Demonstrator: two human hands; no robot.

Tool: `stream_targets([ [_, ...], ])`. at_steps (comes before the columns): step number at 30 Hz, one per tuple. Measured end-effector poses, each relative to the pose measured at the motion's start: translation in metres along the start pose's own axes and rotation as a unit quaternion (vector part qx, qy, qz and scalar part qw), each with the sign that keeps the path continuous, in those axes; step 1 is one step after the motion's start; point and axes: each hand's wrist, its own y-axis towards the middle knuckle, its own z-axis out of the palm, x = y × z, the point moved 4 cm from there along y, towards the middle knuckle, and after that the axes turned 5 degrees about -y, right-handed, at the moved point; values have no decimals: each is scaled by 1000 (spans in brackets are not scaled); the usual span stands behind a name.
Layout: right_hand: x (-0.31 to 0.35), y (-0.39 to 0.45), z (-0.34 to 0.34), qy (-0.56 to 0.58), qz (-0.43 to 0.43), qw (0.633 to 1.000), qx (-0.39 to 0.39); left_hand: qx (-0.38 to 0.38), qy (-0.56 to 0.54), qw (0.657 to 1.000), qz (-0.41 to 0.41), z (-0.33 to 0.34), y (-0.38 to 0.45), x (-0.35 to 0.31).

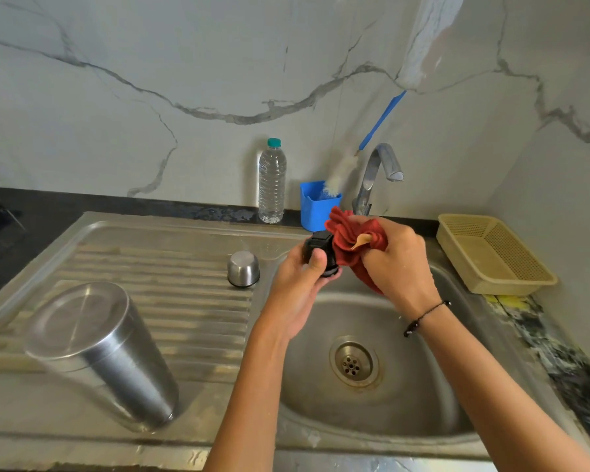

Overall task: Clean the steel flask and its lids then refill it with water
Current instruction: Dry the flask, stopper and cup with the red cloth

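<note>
The steel flask [99, 352] stands upside down on the ribbed drainboard at the near left. A small steel cup lid [243, 269] sits upside down further back on the drainboard. Above the sink basin, my left hand [298, 287] grips a black inner lid [319, 253]. My right hand [394, 258] holds a bunched red cloth [349, 245] pressed against that black lid.
A steel sink basin [406, 386] with a drain lies below my hands; the tap [375, 175] stands behind. A clear water bottle [272, 182], a blue holder [315, 207] with a bottle brush and a beige basket [491, 253] line the back and right.
</note>
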Motion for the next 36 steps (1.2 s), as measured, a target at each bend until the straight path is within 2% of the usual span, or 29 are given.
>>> stream_targets([
  [3, 18, -10, 3, -40, -111, 993, 32, -19, 37, 999, 11, -9, 1, -3],
  [6, 22, -11, 8, -94, -156, 979, 91, -25, 116, 993, 26, -18, 0, -11],
  [10, 18, -2, 10, -122, -123, 974, 148, 25, 186, 982, 36, -19, -5, -16],
  [16, -8, 12, 24, -114, -53, 970, 206, 35, 239, 970, 6, -26, -5, -4],
  [19, -21, 11, 21, -20, 6, 987, 157, 31, 172, 984, -16, -24, -8, 4],
  [22, -25, 1, 23, 38, 25, 996, 73, -70, 165, 984, 1, -32, -4, 2],
  [24, -26, -7, 28, 43, 25, 997, 55, -165, 230, 959, 27, -46, -2, 0],
  [26, -25, -14, 36, 49, 20, 997, 60, -253, 320, 912, 43, -64, -6, -4],
  [28, -21, -21, 48, 42, 6, 996, 81, -330, 356, 873, 38, -78, -17, -5],
  [31, -20, -30, 69, 36, 9, 993, 116, -367, 404, 837, 39, -89, -30, -7],
  [36, -16, -46, 102, 58, 14, 985, 161, -369, 511, 776, 31, -107, -50, -5],
])
